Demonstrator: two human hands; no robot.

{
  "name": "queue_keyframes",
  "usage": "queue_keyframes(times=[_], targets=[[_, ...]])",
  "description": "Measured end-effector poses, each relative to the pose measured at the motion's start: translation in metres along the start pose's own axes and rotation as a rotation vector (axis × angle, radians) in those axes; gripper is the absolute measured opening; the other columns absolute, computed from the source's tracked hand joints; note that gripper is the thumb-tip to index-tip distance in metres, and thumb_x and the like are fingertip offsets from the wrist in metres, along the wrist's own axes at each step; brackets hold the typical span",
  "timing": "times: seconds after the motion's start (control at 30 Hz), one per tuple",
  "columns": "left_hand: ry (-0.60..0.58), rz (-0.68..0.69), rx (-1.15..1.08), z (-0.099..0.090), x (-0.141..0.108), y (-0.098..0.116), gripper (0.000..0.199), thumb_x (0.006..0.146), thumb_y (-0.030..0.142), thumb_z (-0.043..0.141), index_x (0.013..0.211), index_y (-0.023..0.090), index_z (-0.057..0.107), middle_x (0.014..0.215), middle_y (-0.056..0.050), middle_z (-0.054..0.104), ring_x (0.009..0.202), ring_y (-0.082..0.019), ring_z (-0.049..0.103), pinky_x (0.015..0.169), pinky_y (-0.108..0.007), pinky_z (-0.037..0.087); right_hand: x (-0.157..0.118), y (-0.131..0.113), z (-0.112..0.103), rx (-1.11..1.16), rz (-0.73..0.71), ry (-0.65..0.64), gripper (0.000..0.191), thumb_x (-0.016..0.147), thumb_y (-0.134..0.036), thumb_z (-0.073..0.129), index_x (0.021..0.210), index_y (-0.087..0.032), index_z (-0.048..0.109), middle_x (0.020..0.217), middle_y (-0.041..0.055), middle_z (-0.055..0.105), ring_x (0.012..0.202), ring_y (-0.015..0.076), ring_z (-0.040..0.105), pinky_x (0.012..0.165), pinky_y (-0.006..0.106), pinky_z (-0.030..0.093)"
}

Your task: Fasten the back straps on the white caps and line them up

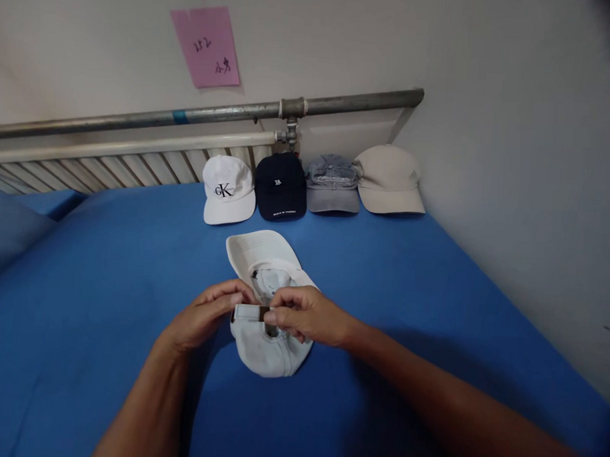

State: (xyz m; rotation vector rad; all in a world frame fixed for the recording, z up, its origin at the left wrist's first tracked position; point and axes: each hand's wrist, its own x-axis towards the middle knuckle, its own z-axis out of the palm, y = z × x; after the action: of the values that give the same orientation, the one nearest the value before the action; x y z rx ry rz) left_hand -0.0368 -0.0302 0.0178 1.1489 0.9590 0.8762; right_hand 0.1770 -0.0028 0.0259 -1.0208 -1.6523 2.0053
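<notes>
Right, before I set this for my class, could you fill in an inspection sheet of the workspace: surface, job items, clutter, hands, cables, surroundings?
Surface: blue sheet, faintly creased.
Job items: pale cap, opening up, brim pointing away from the person; its back strap lies between the hands.
Clutter: row of white cap, navy cap, grey cap, beige cap.
Hands: left hand at the strap's left end; right hand pinching its right end.
Cables: nothing seen.
Surroundings: radiator, metal pipe, pink note on the wall.

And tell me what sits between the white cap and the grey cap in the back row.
In the head view, the dark navy cap sits between the white cap and the grey cap.
</notes>
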Motion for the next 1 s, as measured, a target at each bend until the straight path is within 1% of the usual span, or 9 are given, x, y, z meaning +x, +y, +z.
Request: queue_keyframes(times=[0.07,0.13,0.2,0.23,0.3,0.4,0.57,0.87,1.0], targets=[[-0.048,0.023,0.017,-0.002,0.000,0.000,0.043,0.079,0.057,0.061,0.084,0.015,0.066,0.073,-0.002,0.061,0.064,-0.012,0.051,0.060,-0.023,0.038,0.001,0.003,0.000,-0.010,-0.010,0.004,0.022,0.079,-0.034,0.066,0.067,-0.018,0.055,0.053,-0.0070,0.047,0.042,0.0050,0.039,0.040,0.018,0.032],[-0.116,0.001,0.036,-0.002,0.000,0.001,0.048,0.075,0.060,0.063,0.093,0.016,0.064,0.077,-0.003,0.063,0.067,-0.014,0.054,0.061,-0.024,0.039,0.002,0.005,0.001,-0.020,-0.054,0.007,0.022,0.079,-0.032,0.065,0.066,-0.017,0.054,0.056,-0.0062,0.049,0.045,0.0050,0.040,0.043,0.019,0.032],[-0.162,-0.063,0.071,0.000,0.000,0.004,0.045,0.073,0.051,0.070,0.102,0.019,0.061,0.083,-0.003,0.065,0.073,-0.016,0.058,0.065,-0.025,0.041,0.002,0.007,0.003,-0.021,-0.124,0.020,0.021,0.079,-0.028,0.064,0.065,-0.017,0.054,0.060,-0.0047,0.053,0.052,0.0059,0.046,0.051,0.019,0.036],[-0.173,-0.097,0.102,0.001,0.001,0.005,0.042,0.072,0.045,0.073,0.103,0.019,0.062,0.085,-0.003,0.066,0.076,-0.016,0.059,0.068,-0.025,0.042,0.002,0.008,0.003,-0.027,-0.152,0.028,0.020,0.079,-0.027,0.064,0.064,-0.016,0.055,0.061,-0.0041,0.054,0.056,0.0067,0.048,0.055,0.020,0.038],[-0.175,-0.135,0.180,0.004,0.001,0.009,0.031,0.073,0.034,0.075,0.098,0.019,0.065,0.088,-0.003,0.067,0.080,-0.016,0.060,0.072,-0.026,0.044,0.002,0.009,0.004,-0.056,-0.176,0.042,0.021,0.079,-0.028,0.064,0.064,-0.016,0.055,0.063,-0.0034,0.055,0.061,0.0082,0.050,0.058,0.021,0.039],[-0.169,-0.127,0.266,0.004,0.001,0.012,0.020,0.074,0.030,0.073,0.089,0.018,0.069,0.087,-0.003,0.068,0.080,-0.015,0.060,0.072,-0.026,0.045,0.001,0.010,0.005,-0.106,-0.175,0.041,0.020,0.079,-0.028,0.063,0.064,-0.017,0.055,0.063,-0.0033,0.054,0.061,0.0089,0.049,0.058,0.022,0.038],[-0.184,-0.117,0.245,0.002,0.000,0.010,0.018,0.072,0.027,0.074,0.086,0.017,0.069,0.079,-0.002,0.065,0.073,-0.013,0.056,0.065,-0.023,0.044,0.000,0.012,0.006,-0.145,-0.201,0.027,0.015,0.080,-0.026,0.061,0.069,-0.017,0.058,0.065,-0.0023,0.057,0.064,0.0107,0.053,0.062,0.024,0.041],[-0.172,-0.093,0.259,0.004,-0.001,0.010,0.015,0.072,0.025,0.074,0.083,0.016,0.070,0.078,-0.002,0.066,0.074,-0.014,0.058,0.068,-0.024,0.045,-0.001,0.013,0.006,-0.201,-0.286,0.030,0.015,0.080,-0.026,0.060,0.068,-0.017,0.059,0.066,-0.0020,0.059,0.064,0.0110,0.054,0.062,0.024,0.041],[-0.169,-0.078,0.299,0.004,-0.002,0.010,0.015,0.073,0.027,0.074,0.083,0.016,0.069,0.075,-0.002,0.065,0.070,-0.013,0.056,0.066,-0.023,0.044,-0.001,0.013,0.007,-0.213,-0.302,0.034,0.016,0.080,-0.026,0.059,0.067,-0.017,0.059,0.065,-0.0026,0.057,0.062,0.0101,0.052,0.060,0.023,0.040]])
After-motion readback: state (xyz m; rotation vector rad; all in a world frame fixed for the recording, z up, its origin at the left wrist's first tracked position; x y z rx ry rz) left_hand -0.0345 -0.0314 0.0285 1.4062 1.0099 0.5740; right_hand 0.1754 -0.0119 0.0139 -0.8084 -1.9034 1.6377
